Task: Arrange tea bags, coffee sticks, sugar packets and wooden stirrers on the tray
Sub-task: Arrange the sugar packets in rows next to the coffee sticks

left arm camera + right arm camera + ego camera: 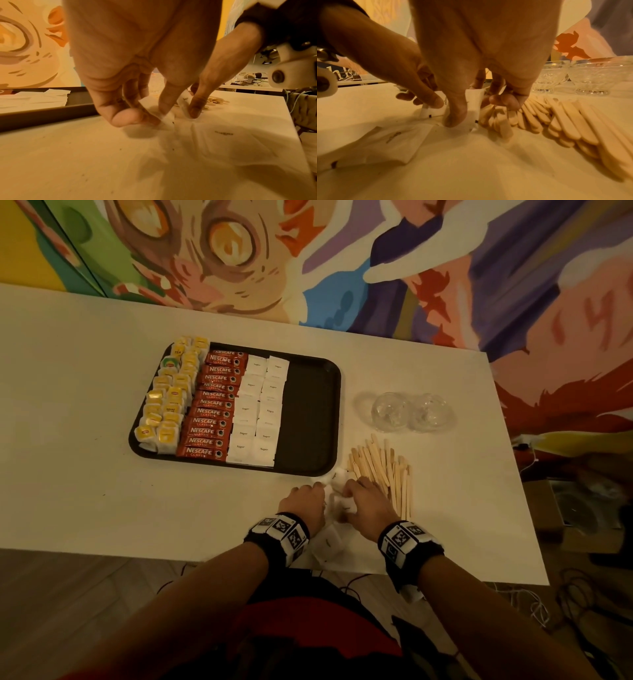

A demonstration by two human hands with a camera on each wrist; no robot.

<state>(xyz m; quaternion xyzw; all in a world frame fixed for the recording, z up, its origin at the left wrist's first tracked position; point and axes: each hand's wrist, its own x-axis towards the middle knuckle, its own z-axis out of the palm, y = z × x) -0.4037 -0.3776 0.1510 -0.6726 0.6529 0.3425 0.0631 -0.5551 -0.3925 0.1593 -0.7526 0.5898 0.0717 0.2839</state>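
The black tray (311, 412) holds columns of yellow tea bags (168, 398), red coffee sticks (214, 405) and white sugar packets (258, 409); its right third is bare. Both hands work at a small heap of loose sugar packets (337, 501) on the table just below the tray's near right corner. My left hand (305, 501) pinches one packet (167, 120) between thumb and fingers. My right hand (368, 505) pinches another packet (473, 106) upright. More packets (392, 142) lie flat near the wrists. Wooden stirrers (383, 470) lie piled right of the hands.
Two clear glass bowls (411, 412) stand right of the tray, beyond the stirrers. The white table (85, 440) ends close behind the wrists and at the right past the stirrers. A painted wall rises at the back; cables and boxes lie on the floor at the right.
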